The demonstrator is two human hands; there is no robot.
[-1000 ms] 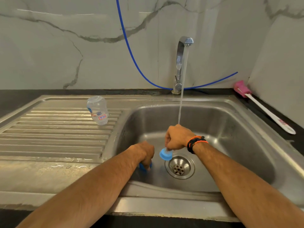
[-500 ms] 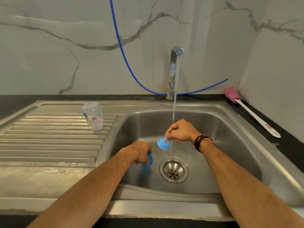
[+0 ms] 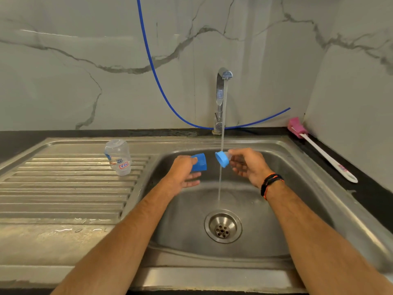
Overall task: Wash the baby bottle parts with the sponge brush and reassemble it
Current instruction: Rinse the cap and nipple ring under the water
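Above the sink, the left hand pinches the blue cap, the right hand the collar with teat under the stream. Rinsing, I'd say; capping the teat needs alignment.

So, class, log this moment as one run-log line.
left hand: holds blue cap | right hand: holds blue collar under water | bottle: on drainboard
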